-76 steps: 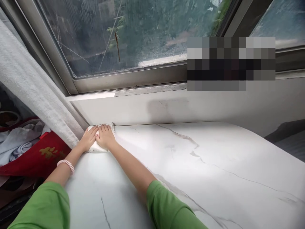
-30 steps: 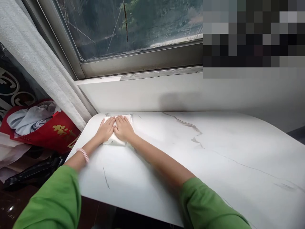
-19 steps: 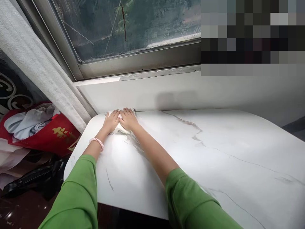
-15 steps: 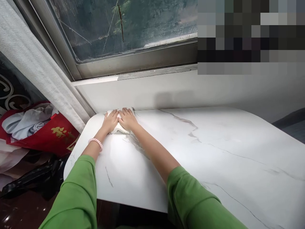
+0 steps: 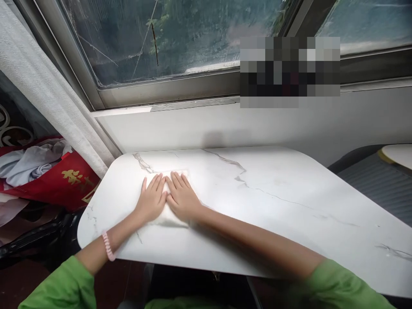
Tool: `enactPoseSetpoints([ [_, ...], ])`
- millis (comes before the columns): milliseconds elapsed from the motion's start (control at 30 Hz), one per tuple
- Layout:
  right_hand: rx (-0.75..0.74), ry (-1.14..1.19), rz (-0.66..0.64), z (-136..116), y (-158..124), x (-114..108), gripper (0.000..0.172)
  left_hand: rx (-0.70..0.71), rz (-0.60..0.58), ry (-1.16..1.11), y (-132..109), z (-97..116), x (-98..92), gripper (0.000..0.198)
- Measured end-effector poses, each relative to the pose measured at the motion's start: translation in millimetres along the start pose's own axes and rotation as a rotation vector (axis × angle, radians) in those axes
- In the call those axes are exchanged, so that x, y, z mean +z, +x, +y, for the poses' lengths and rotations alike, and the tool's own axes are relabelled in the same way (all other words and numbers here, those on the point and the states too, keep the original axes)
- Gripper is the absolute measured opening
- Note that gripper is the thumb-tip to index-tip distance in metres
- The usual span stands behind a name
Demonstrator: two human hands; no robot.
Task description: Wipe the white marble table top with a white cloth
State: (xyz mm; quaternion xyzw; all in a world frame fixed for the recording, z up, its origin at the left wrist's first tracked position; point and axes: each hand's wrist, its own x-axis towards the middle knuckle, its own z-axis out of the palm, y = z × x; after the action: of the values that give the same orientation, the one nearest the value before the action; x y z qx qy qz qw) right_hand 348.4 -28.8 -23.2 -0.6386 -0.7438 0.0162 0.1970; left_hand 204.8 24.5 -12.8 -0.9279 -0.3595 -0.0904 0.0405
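A white marble-patterned table [image 5: 273,214] stands below a window. On its left part lies a folded white cloth [image 5: 167,219], mostly covered by both hands. My left hand [image 5: 151,201] and my right hand [image 5: 182,198] lie flat side by side on the cloth, fingers stretched out and pointing toward the wall. A pink band is on my left wrist. Both sleeves are green.
A grey curtain [image 5: 48,94] hangs at the left beside the window frame [image 5: 167,92]. A red bag [image 5: 64,182] with grey clothes lies on the floor at the left, next to a black bag [image 5: 35,244]. A grey seat [image 5: 376,184] is at the right.
Both hands have slid the cloth from the table's far left corner by the wall back toward me, to the middle of the left part.
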Motion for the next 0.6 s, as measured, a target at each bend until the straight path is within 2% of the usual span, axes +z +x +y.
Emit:
enactPoseSetpoints([
  [167, -0.116, -0.040, 0.001, -8.0, -61.6, -12.8, 0.060, 0.065, 0.025, 0.009, -50.3, 43.2, -9.1, 0.052],
  [300, -0.192, -0.041, 0.019, -12.6, -92.6, -23.6, 0.061, 0.113, 0.063, 0.033, -73.5, 63.2, -13.7, 0.056],
  [467, -0.205, -0.030, -0.013, -12.8, -98.7, -30.0, 0.062, 0.161, 0.089, 0.030, -77.4, 67.4, -14.3, 0.062],
  [600, -0.187, -0.019, -0.031, -4.9, -85.6, -27.4, 0.062, 0.158, 0.051, 0.014, -62.3, 61.6, -10.4, 0.059],
])
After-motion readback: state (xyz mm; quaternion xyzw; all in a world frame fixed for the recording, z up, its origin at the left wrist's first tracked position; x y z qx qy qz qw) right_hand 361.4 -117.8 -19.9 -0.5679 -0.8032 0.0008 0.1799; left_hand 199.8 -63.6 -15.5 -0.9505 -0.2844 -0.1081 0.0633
